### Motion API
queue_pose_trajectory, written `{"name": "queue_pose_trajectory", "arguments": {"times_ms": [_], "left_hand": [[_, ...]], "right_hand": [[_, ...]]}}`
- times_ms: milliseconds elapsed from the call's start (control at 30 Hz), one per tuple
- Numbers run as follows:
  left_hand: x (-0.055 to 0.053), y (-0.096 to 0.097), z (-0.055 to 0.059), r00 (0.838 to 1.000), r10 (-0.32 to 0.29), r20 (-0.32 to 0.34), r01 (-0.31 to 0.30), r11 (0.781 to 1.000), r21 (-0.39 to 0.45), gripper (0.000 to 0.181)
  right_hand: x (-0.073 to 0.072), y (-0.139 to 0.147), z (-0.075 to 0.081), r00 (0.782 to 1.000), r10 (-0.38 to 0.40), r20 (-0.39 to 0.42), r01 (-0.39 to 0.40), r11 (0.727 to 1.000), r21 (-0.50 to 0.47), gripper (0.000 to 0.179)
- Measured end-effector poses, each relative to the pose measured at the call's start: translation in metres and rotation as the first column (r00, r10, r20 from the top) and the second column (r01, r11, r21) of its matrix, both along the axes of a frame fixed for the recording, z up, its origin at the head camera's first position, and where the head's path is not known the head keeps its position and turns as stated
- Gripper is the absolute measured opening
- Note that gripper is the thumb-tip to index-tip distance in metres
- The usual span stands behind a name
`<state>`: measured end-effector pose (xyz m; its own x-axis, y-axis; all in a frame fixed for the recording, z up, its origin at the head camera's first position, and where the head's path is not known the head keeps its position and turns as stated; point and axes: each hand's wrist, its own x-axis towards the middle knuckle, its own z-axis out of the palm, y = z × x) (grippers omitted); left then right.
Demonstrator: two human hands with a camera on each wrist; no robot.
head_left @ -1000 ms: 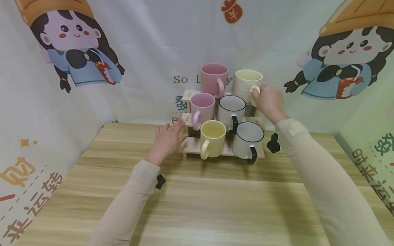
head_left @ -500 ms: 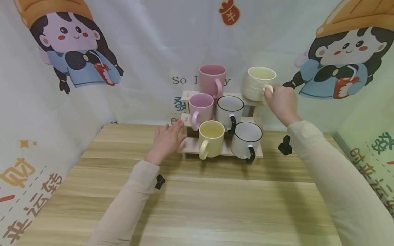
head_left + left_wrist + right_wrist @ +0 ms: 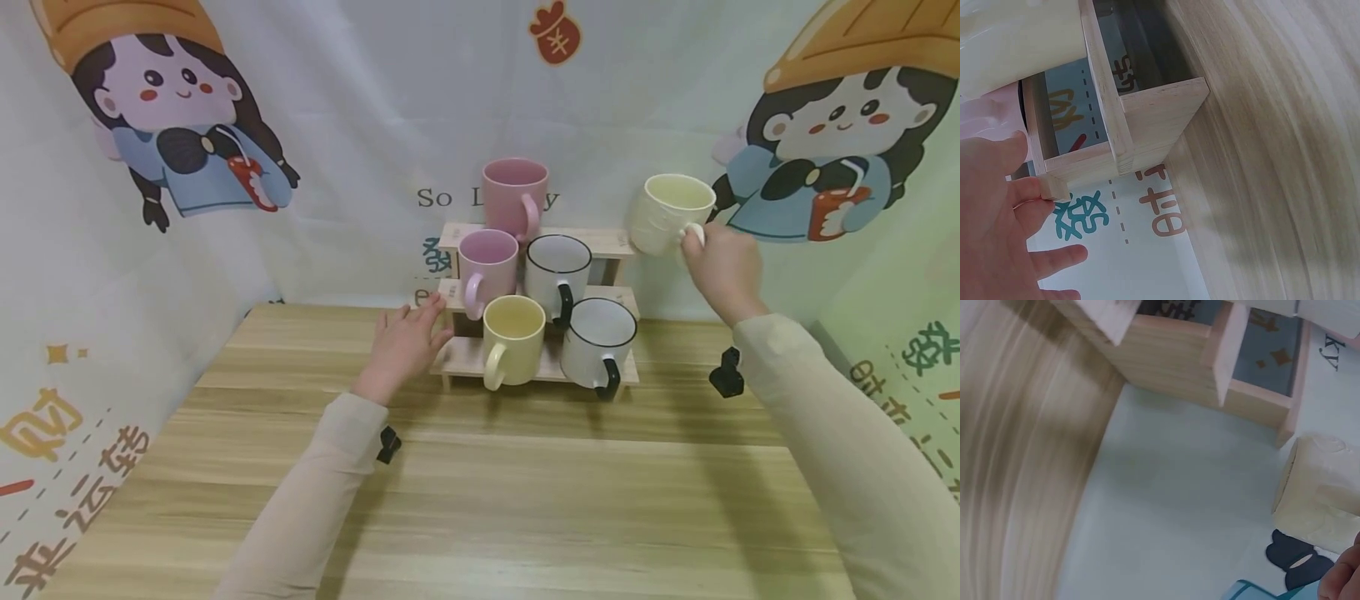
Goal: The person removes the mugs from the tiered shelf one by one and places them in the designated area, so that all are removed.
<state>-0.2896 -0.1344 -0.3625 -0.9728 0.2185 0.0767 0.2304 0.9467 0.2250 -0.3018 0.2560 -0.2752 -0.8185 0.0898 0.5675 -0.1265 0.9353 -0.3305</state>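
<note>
My right hand (image 3: 723, 271) grips the handle of a cream mug (image 3: 671, 218), upright and off the right end of the rack's top tier. In the right wrist view that mug (image 3: 1319, 490) is at the right edge, beside the rack's end. My left hand (image 3: 405, 346) has its fingers spread, fingertips at the left end of the middle tier of the wooden rack (image 3: 585, 242); in the left wrist view they touch the end of a board (image 3: 1055, 187). A rose mug (image 3: 513, 200) stands on the top tier.
The middle tier bears a lilac mug (image 3: 487, 265) and a white black-rimmed mug (image 3: 557, 271). On the bottom tier are a yellow mug (image 3: 516, 346) and another white black-rimmed mug (image 3: 596, 350). A printed cloth (image 3: 360, 150) hangs behind the wooden table (image 3: 525, 483).
My right hand has lifted the cream mug off the top tier and carried it to the right, past the rack's end. The left hand has stayed at the rack.
</note>
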Motion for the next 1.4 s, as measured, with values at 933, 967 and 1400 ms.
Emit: {"name": "queue_pose_trajectory", "arguments": {"times_ms": [933, 967, 1400], "left_hand": [[0.000, -0.001, -0.004, 0.999, -0.007, -0.035, 0.007, 1.000, 0.003, 0.060], [0.001, -0.001, -0.004, 0.999, -0.007, -0.035, 0.008, 1.000, 0.003, 0.060], [0.003, -0.001, -0.004, 0.999, -0.008, -0.039, 0.008, 1.000, -0.004, 0.062]], "right_hand": [[0.003, 0.024, -0.077, 0.999, 0.028, 0.041, -0.029, 0.999, 0.040, 0.039], [0.003, 0.023, -0.080, 0.998, 0.025, 0.050, -0.027, 0.999, 0.038, 0.039], [-0.003, 0.017, -0.107, 0.983, 0.027, 0.180, -0.040, 0.997, 0.068, 0.040]]}}
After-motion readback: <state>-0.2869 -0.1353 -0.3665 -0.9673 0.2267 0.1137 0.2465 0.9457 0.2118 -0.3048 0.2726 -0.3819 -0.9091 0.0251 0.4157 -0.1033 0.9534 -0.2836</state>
